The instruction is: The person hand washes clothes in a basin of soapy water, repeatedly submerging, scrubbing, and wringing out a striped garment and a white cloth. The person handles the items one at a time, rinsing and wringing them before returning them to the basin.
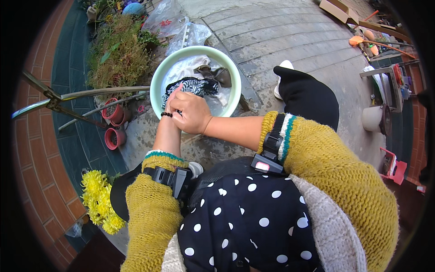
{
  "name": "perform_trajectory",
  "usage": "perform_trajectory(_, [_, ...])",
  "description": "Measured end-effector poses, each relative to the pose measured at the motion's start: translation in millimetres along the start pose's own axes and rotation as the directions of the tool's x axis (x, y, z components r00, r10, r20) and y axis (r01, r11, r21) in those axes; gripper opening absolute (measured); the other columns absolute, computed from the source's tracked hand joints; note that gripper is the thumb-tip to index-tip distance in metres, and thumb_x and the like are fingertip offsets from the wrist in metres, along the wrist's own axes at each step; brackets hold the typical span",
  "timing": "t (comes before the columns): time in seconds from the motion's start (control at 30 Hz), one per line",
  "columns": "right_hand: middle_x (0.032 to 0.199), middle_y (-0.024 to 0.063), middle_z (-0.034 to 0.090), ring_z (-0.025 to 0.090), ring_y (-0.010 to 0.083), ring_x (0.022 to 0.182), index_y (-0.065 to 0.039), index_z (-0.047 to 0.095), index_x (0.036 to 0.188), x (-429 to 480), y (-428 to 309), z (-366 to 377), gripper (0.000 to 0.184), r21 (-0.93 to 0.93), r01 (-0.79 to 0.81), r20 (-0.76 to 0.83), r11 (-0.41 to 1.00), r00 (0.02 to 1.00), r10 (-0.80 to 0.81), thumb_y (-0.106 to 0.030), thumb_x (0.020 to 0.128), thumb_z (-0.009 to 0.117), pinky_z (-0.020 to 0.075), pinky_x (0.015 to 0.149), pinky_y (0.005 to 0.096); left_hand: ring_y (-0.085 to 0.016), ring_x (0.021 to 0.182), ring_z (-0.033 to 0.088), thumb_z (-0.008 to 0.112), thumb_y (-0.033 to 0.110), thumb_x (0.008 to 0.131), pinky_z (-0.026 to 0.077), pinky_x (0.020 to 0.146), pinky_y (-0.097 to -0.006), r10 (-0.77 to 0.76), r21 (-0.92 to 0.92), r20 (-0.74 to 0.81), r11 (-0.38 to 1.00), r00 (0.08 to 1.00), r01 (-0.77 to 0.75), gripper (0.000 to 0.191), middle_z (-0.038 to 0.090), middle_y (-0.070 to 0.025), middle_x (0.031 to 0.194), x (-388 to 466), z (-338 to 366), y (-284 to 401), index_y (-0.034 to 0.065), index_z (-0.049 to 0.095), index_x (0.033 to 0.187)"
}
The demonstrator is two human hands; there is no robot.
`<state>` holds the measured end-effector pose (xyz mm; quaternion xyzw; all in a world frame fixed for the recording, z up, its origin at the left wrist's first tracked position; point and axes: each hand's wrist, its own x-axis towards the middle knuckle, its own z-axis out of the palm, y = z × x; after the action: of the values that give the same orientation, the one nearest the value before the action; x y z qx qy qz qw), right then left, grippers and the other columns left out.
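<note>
A pale green basin (235,97) stands on the ground in front of me, holding water and wet cloths. Inside it lie a black-and-white patterned cloth (195,86), a white cloth (190,69) and a dark olive-brown cloth (222,77). Over the basin's near rim, my right hand (192,112) is closed around my left hand or its wrist. My left hand (173,96), with a dark bead bracelet (166,114) at the wrist, is mostly hidden behind the right; one finger points toward the patterned cloth. Whether the left holds anything cannot be seen.
Clear plastic bags (193,35) lie beyond the basin. Left are a bushy plant (119,54), small red pots (115,138), a metal frame (51,98) with poles reaching the basin, and yellow flowers (98,200). At right stand a white bucket (371,119) and a grey stool (390,88).
</note>
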<state>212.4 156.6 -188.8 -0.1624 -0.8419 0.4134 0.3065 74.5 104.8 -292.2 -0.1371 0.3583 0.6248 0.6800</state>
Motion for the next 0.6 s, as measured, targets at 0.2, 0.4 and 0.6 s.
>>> perform_trajectory(0.2, [0.084,0.0216,0.07,0.07,0.0406,0.08,-0.008,0.074,0.078,42.3,61.5,-31.4,0.041,-0.146,-0.605,-0.115,0.782,0.796,0.594,-0.041,0.091,0.054,0.0554,0.071,0.0509,-0.02,0.084,0.07,0.045,0.034,0.105,0.058,0.07,-0.0374,0.167,0.28,-0.229,0.955,0.959,-0.1,0.029,0.072,-0.0018,0.096,-24.2,63.9,-34.3,0.0131,0.065,0.112])
perform_trajectory(0.4, [0.077,0.0236,0.064,0.062,0.0456,0.072,-0.006,0.068,0.072,27.4,46.3,-7.4,0.039,0.15,-0.393,0.148,0.907,0.916,0.372,-0.039,0.088,0.057,0.0498,0.068,0.0499,-0.022,0.094,0.068,0.052,0.037,0.101,0.056,0.082,-0.035,0.186,0.195,0.246,0.952,0.951,-0.237,0.033,0.07,-0.0121,0.104,-36.3,68.6,-20.7,0.0072,0.064,0.106])
perform_trajectory(0.6, [0.088,0.0209,0.073,0.071,0.0351,0.082,-0.004,0.076,0.087,48.5,143.1,-39.4,0.034,-0.447,-0.523,-0.065,0.725,0.828,0.557,-0.034,0.09,0.06,0.0547,0.076,0.0417,-0.01,0.057,0.054,0.046,0.047,0.105,0.031,0.045,-0.0254,0.242,0.589,-0.252,0.806,0.937,-0.05,0.037,0.064,0.0018,0.078,-51.4,110.3,-20.9,0.0136,0.061,0.109])
